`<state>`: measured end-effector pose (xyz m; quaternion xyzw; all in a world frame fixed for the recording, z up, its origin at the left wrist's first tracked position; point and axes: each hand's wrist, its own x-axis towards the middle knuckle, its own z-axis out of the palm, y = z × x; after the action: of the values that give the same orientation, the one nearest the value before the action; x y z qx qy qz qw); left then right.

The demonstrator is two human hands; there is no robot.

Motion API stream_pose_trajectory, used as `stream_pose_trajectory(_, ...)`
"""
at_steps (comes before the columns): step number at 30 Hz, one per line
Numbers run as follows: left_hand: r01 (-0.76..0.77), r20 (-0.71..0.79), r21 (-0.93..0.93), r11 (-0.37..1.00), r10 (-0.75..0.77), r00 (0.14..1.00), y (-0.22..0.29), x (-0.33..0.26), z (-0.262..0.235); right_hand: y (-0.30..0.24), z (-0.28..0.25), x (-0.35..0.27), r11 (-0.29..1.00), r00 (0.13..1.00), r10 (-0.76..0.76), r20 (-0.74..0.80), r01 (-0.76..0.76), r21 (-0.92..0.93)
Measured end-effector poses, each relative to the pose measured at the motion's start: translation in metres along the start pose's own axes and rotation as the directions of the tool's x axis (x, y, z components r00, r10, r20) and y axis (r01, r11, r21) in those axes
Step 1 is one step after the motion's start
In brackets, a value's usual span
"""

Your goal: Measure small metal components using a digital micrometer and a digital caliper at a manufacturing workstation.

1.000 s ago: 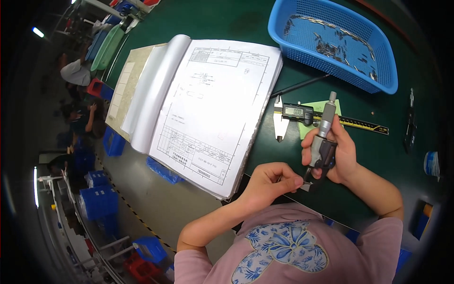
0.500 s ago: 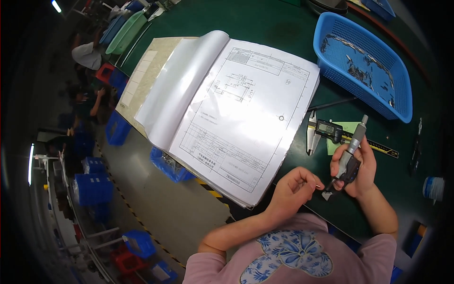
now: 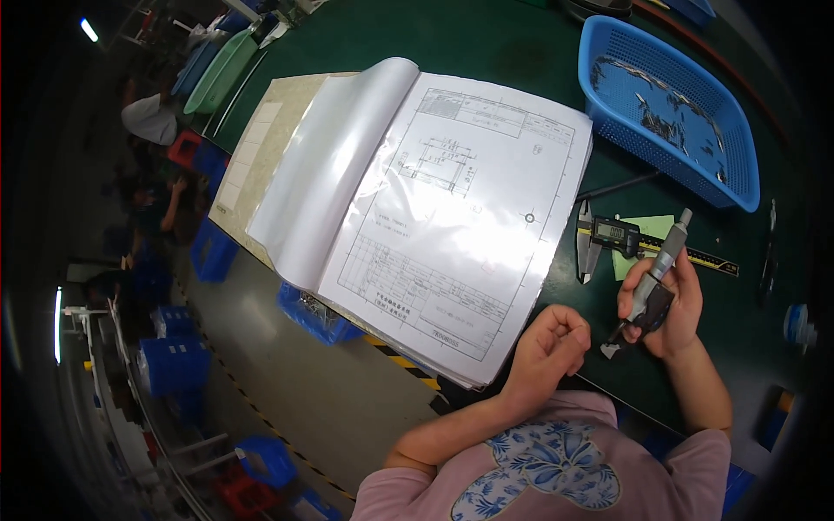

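My right hand point(image 3: 685, 308) is closed around a digital micrometer point(image 3: 667, 260), its silver thimble pointing up and away and its frame end hanging low towards my left hand. Beside the open binder's lower right corner, my left hand point(image 3: 551, 347) is curled with fingertips pressed together; whatever they hold, if anything, is hidden. A gap separates the two hands. Just beyond the micrometer lies a digital caliper point(image 3: 611, 233) across a pale green paper slip point(image 3: 658, 227). The binder shows a technical drawing point(image 3: 460, 217) in a clear sleeve.
A blue perforated basket point(image 3: 599, 113) with many small thin metal pieces stands at the far right. A pen point(image 3: 770, 252) and a round blue-and-white roll point(image 3: 797, 326) lie at the right. Other people point(image 3: 149, 120) and blue bins point(image 3: 174, 356) are at the left.
The view has shifted slightly. My left hand has drawn away from the micrometer's lower end and its fingers have curled in tighter. The right hand still grips the micrometer.
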<state>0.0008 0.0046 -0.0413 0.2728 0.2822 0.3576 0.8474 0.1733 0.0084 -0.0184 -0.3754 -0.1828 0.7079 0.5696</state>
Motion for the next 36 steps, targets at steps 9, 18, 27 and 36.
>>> stream_pose_trajectory(9,0.010,0.005,0.002,1.000,-0.010,1.000,0.002,0.000,0.002,-0.038,-0.017,-0.024,0.929,0.943,-0.332,0.019,0.330,-0.170)
stream_pose_trajectory(18,0.011,0.026,-0.020,1.000,-0.011,1.000,0.001,0.002,0.003,-0.164,-0.161,-0.041,0.602,0.363,-0.714,-0.598,-0.118,-0.790)
stream_pose_trajectory(27,0.035,0.061,-0.036,0.999,-0.033,0.998,0.004,0.002,0.004,-0.195,-0.244,0.006,0.525,0.367,-0.685,-0.629,-0.351,-0.776)
stream_pose_trajectory(36,0.150,0.120,-0.026,0.988,-0.145,0.982,0.009,0.004,0.001,-0.205,-0.314,0.014,0.475,0.351,-0.785,-0.511,-0.189,-0.860)
